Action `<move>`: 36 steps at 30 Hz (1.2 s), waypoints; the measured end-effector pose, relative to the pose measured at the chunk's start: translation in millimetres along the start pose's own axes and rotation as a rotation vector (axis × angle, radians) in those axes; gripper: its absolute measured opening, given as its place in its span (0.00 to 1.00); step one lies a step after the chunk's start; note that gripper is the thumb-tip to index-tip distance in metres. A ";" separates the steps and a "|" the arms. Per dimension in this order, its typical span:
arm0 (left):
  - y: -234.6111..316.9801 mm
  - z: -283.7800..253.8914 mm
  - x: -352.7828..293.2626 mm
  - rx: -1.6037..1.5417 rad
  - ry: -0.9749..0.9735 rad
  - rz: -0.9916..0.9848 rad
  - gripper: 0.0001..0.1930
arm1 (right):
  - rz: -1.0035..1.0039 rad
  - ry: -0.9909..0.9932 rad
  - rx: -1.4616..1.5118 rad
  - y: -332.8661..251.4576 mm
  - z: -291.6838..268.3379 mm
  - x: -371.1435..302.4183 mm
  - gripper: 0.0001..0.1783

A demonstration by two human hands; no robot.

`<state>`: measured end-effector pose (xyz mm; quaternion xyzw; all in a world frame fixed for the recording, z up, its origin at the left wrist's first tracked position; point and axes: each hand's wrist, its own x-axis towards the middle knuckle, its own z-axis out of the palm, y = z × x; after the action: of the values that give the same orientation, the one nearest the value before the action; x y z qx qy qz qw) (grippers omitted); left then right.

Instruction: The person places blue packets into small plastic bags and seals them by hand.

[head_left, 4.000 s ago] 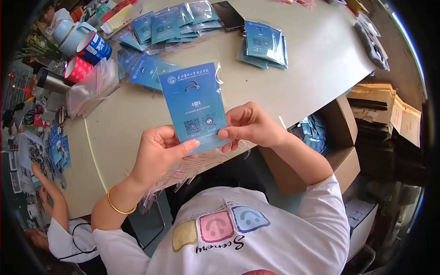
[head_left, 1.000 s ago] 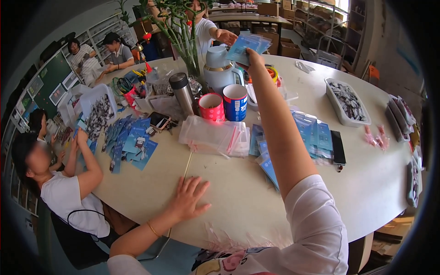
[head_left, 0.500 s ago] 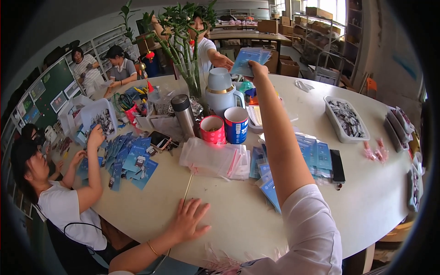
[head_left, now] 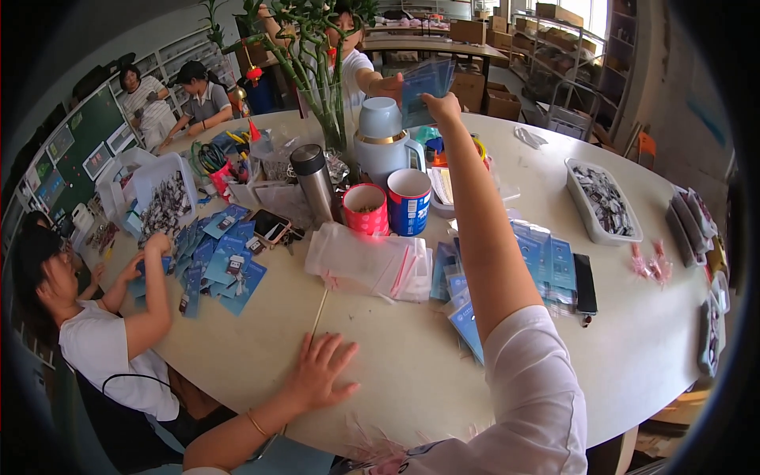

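Right hand (head_left: 442, 109): gripping our blue card packs (head_left: 426, 89), held up near the flask (head_left: 380, 150).
Left hand (head_left: 322, 372): fingers splayed, empty, on our table (head_left: 412, 348).
Co-worker's hand (head_left: 386, 85): we should release only once it grips (whether touching, we cannot tell).

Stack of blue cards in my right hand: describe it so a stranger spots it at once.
Find the big cream table, then the pale-blue vacuum jug toward its far side. Upper right of the jug, your right hand grips the fanned stack of blue cards. Unlike the blue cards lying on the table, it is held in the air.
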<state>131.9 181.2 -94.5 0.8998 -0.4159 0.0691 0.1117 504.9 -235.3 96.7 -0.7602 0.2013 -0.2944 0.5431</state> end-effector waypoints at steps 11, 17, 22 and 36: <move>2.2 -4.9 0.4 0.032 -0.010 0.020 0.39 | -0.104 -0.110 0.058 4.3 -8.1 2.8 0.44; 3.3 -3.0 4.3 -0.004 0.026 0.061 0.39 | 0.014 0.008 0.054 8.7 -22.9 31.6 0.51; -2.7 6.7 -6.0 -0.075 0.074 0.039 0.38 | -0.210 0.271 -0.243 -29.3 -76.3 -17.8 0.43; 205.3 -113.4 117.6 -0.421 0.436 0.764 0.32 | -1.190 -0.788 -0.795 2.8 -250.3 -428.1 0.19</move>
<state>47.2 -4.9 70.1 0.6053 -0.6882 0.2066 0.3425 19.0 -145.3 55.3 -0.9234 -0.3524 -0.1511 0.0166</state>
